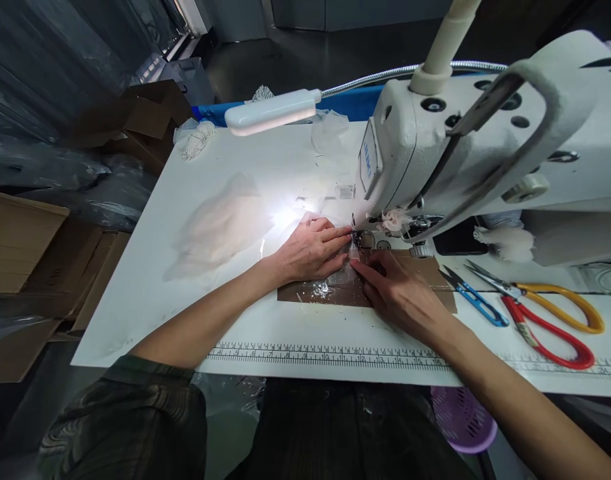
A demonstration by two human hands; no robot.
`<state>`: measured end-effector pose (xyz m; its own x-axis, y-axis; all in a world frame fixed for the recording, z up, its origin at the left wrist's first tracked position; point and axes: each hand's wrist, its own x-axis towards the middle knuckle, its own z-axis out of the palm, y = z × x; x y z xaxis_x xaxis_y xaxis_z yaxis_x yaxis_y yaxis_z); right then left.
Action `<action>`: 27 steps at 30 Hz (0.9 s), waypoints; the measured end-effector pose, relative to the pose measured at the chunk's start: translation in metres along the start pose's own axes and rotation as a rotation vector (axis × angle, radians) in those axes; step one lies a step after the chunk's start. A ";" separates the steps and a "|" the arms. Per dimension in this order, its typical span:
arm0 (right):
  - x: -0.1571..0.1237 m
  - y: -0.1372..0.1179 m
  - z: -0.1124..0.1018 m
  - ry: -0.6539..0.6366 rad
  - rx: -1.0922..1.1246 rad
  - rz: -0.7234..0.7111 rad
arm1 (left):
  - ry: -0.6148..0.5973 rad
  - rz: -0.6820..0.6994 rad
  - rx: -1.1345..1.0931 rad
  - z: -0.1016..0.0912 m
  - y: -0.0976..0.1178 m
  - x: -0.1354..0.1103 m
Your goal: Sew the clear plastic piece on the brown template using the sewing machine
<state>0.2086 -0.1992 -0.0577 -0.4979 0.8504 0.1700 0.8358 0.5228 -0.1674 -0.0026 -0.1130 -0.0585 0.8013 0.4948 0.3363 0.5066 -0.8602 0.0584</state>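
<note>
sleeve (pixel 140 413) nearest, we are resting our left hand (pixel 315 250) flat on plastic (pixel 321 289), our right hand (pixel 398 290) curled beside, grip unclear.

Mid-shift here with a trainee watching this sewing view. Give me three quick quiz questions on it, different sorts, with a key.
1. True or false: the left hand and right hand are both close to the sewing machine.
2. Which of these lies nearest the right hand? A) purple basket; B) blue snips; C) cardboard boxes.
3. Fill the gap: a ____ runs along the near edge of the white table.

Key: 1 true; 2 B; 3 ruler scale.
</note>
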 end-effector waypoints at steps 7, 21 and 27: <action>0.001 -0.001 -0.001 -0.011 0.038 0.007 | 0.007 -0.004 -0.008 0.000 0.001 0.000; 0.003 0.004 0.004 0.138 0.050 -0.011 | -0.008 -0.008 0.051 -0.004 0.007 0.002; 0.004 0.005 0.005 0.156 0.144 0.028 | -0.015 -0.011 0.045 -0.004 0.006 0.001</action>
<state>0.2101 -0.1931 -0.0627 -0.4239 0.8512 0.3094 0.8016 0.5116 -0.3094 0.0003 -0.1178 -0.0538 0.8003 0.5059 0.3218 0.5285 -0.8487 0.0198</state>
